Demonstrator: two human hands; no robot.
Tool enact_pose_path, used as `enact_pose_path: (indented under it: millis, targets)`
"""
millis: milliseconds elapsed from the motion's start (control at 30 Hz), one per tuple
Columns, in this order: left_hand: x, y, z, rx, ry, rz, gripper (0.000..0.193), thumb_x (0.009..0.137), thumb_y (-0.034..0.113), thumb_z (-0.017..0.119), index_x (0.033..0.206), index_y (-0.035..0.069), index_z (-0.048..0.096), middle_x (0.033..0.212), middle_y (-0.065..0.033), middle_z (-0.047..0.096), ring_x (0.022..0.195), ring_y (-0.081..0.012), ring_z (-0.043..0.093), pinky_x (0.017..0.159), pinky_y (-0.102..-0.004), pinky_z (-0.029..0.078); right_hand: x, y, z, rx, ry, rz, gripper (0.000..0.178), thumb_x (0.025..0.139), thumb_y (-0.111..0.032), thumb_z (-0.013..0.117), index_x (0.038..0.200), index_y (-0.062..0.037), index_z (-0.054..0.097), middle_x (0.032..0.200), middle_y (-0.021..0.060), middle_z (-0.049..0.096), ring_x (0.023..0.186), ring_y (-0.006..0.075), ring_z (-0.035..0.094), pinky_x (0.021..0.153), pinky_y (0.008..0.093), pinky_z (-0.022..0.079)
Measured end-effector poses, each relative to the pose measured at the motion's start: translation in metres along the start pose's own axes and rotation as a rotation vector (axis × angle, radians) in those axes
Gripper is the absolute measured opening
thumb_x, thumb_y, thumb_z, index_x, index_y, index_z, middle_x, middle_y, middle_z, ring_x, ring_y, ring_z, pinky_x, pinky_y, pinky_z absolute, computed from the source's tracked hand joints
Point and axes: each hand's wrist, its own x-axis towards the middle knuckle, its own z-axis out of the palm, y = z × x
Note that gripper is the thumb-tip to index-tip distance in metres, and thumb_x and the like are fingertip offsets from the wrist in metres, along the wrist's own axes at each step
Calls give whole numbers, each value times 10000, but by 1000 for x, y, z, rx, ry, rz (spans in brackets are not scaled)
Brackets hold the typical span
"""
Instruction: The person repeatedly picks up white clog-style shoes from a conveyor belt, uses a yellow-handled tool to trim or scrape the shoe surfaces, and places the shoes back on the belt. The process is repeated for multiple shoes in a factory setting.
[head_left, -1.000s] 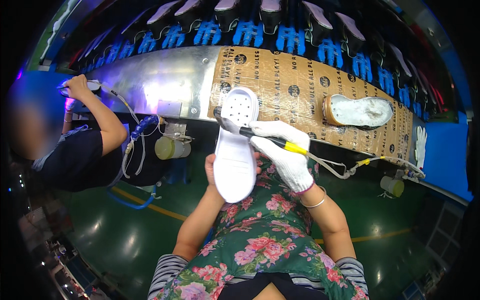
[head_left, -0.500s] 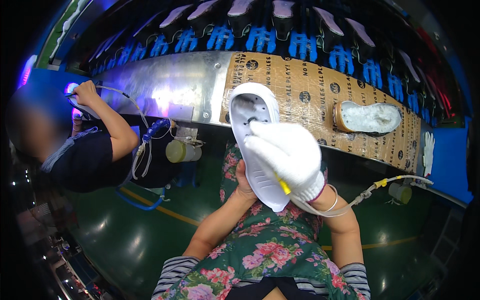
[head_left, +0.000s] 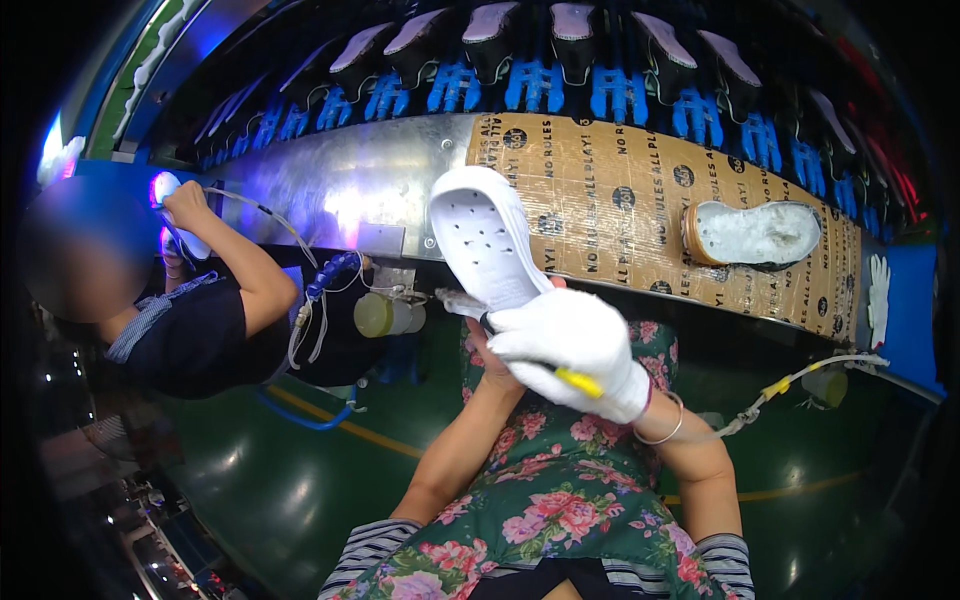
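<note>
In front of my lap I hold a white clog (head_left: 482,235) with a row of small holes through its toe part, toe end pointing away from me. My bare left hand (head_left: 492,358) grips it from below near the heel, its palm mostly hidden. My right hand (head_left: 572,350), in a white knit glove, is closed round a brush (head_left: 462,304). The pale bristles stick out past the clog's left edge, behind a dark collar. A yellow piece (head_left: 580,383) shows at the glove, and a thin hose (head_left: 740,423) trails off right from the wrist.
A pale-lined, tan-edged shoe-shaped form (head_left: 755,235) lies on the printed cardboard (head_left: 600,215) over the metal bench (head_left: 400,160). Behind run blue clamps (head_left: 535,85) bearing shoe forms. A co-worker's arm (head_left: 235,255) is at left. A white glove (head_left: 879,300) lies at far right.
My right hand has drawn back toward the heel, and the brush has left the inside of the clog for its left edge. The clog has shifted slightly left and turned.
</note>
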Motion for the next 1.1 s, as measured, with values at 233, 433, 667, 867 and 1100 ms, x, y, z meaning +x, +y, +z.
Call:
enact_pose_path:
  millis: [233, 433, 667, 867, 1100]
  targets:
    - [17, 14, 17, -100, 12, 8, 1090, 874, 941, 353, 1607, 134, 344, 1486, -216, 539, 1304, -380, 591, 1108, -544, 482, -8, 10, 1, -106, 4, 5, 279, 759, -66, 822, 1031, -125, 798, 1075, 106, 785, 970, 296, 755, 838, 400, 592]
    - [26, 30, 22, -40, 187, 138, 1060, 875, 927, 398, 1595, 150, 351, 1408, -215, 573, 1220, -463, 599, 1023, -604, 524, 0, 16, -21, 64, -36, 58, 290, 752, -74, 824, 1037, -127, 798, 1050, 97, 784, 925, 307, 758, 817, 395, 591]
    - [38, 42, 31, -169, -173, -77, 1107, 837, 931, 481, 1549, 88, 392, 1391, -239, 554, 1197, -484, 600, 946, -644, 549, -4, 4, -27, 276, -254, 41, 167, 792, -69, 815, 953, -115, 809, 982, 90, 790, 900, 275, 765, 801, 374, 585]
    - [45, 46, 32, -275, -160, -93, 1084, 852, 877, 550, 1605, 127, 335, 1478, -209, 492, 1204, -467, 577, 925, -624, 554, -17, 12, -16, 81, -258, -58, 291, 750, -66, 824, 1034, -118, 788, 1098, 93, 780, 923, 273, 754, 791, 384, 589]
    - [59, 59, 24, -218, -326, -239, 1133, 758, 798, 733, 1533, 53, 376, 1434, -206, 472, 1082, -395, 570, 792, -475, 520, -19, 16, -28, 35, -336, -12, 288, 787, -67, 826, 1058, -153, 780, 1124, 84, 772, 949, 292, 742, 798, 405, 587]
